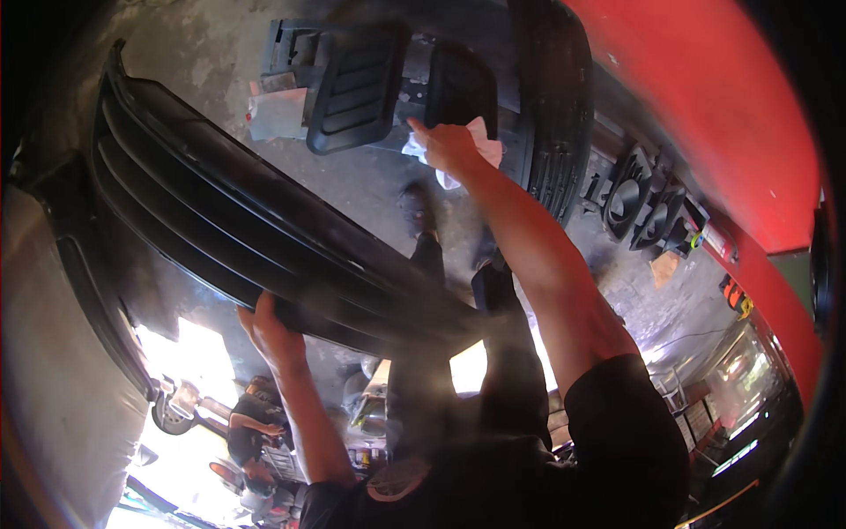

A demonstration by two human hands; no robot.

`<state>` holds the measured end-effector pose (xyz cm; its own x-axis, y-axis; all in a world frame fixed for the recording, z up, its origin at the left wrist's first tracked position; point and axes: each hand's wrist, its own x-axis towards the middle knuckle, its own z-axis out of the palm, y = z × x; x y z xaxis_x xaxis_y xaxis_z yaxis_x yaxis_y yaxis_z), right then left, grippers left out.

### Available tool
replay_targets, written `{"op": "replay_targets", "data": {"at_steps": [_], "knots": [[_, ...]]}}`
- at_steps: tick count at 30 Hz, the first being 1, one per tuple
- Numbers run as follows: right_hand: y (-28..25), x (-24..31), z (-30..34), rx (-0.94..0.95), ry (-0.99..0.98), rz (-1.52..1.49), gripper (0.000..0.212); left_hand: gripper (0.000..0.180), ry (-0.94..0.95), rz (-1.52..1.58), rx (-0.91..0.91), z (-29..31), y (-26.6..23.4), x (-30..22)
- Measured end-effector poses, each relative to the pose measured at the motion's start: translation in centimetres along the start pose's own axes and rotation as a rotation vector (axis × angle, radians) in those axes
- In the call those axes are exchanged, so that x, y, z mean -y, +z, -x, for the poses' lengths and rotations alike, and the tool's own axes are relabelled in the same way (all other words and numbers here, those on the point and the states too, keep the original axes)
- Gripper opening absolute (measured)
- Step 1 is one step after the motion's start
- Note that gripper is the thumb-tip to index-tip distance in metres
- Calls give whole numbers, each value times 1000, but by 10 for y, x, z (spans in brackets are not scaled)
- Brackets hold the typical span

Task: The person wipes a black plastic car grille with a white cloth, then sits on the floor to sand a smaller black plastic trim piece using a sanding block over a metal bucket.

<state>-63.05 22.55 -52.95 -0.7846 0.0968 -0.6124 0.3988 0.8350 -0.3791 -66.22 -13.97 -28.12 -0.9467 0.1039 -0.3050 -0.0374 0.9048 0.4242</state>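
On the left, a long black slatted panel (233,207) slants across to the person's legs (511,370); the left hand (275,333) grasps its lower edge, presumably to steady it. Beyond it sit 2 dark covers (359,88), spaced apart, perhaps to avoid rubbing. Rightward, the right hand (449,150) clutches a white cloth (485,145), bunched, probably so it won't trail.

A mottled grey floor (198,53) spreads beneath; a large red surface (731,115), perhaps a wall or bodywork, curves along the right. Harsh daylight (172,454) at lower left washes out detail.
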Motion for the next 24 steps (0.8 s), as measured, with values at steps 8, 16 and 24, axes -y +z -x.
{"op": "replay_targets", "data": {"at_steps": [8,16,24], "knots": [[27,-66,27,-106,51,-66,67,26,-473,823,-2,8,17,13],[28,20,-42,-195,192,-1051,28,29,-379,742,-75,-1,9,-3],[19,34,-78,-55,392,-1639,35,37,-381,942,-67,-55,20,-30]]}}
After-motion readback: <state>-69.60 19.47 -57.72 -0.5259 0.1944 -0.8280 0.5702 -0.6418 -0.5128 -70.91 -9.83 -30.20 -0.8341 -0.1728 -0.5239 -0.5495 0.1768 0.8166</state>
